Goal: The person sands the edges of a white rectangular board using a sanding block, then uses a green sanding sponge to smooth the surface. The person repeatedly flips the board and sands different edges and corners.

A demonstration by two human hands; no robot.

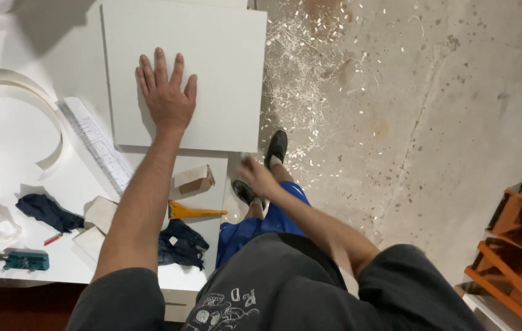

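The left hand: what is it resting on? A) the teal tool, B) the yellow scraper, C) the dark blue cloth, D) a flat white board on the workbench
D: the left hand lies palm down with fingers spread on the flat white board, well away from the yellow scraper, the dark blue cloth and the teal tool nearer the bench's front edge.

Workshop: shavings (301, 55) on concrete floor (433, 122), cut white panels (212, 43) on workbench (77, 67).
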